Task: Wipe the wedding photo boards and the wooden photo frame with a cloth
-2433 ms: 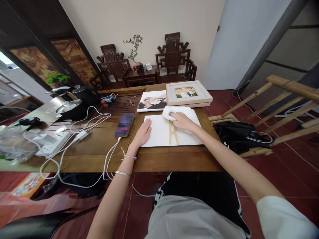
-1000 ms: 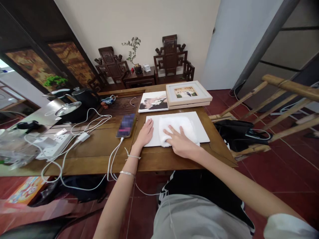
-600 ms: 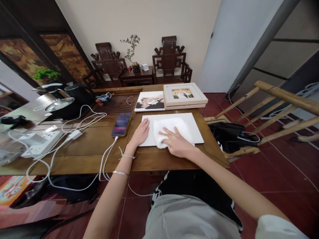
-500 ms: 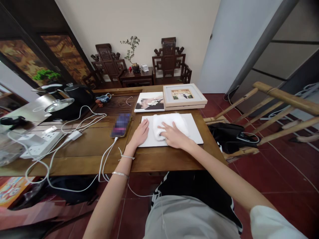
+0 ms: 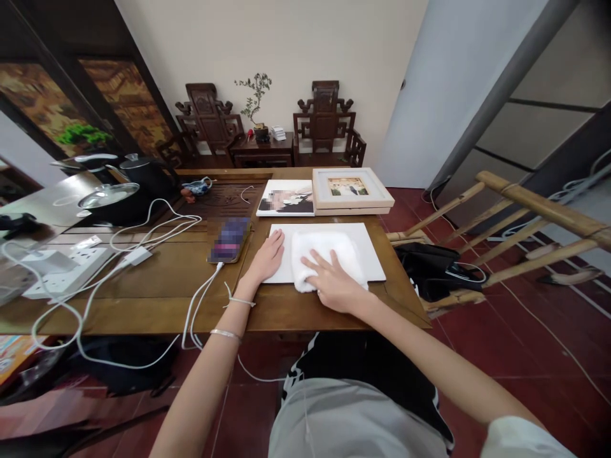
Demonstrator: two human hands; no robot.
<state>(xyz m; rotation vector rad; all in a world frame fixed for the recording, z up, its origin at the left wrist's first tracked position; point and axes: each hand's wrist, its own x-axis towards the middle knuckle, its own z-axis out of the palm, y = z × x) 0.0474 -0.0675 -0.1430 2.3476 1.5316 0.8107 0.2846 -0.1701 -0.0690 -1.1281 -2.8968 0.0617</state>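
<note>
The right hand [image 5: 334, 286] lies open and palm down, fingers spread, pressing on the near part of a folded white cloth [image 5: 329, 251]. The palm hides the cloth's near edge. The cloth lies on a flat white rectangular board [image 5: 375, 257], which rests on the near right part of the brown wooden table [image 5: 167, 286]. The cloth covers the board's middle, so whatever is on its face there cannot be seen. The left hand [image 5: 268, 257] is also open and flat, fingers together, resting on the board's left edge just beside the cloth and not touching it. To the left of that hand is a phone [image 5: 230, 238] whose screen is blurred out, with a white cable [image 5: 200, 302] running from its near end over the table edge. Beyond the board are an unframed photo print [image 5: 286, 196], partly blurred, and touching its right side a pale-framed photograph [image 5: 351, 187] stacked on another frame of which only the edge shows. A white power strip [image 5: 71, 264] lies far left among tangled cords, where the table is cut off by the picture's border.
</note>
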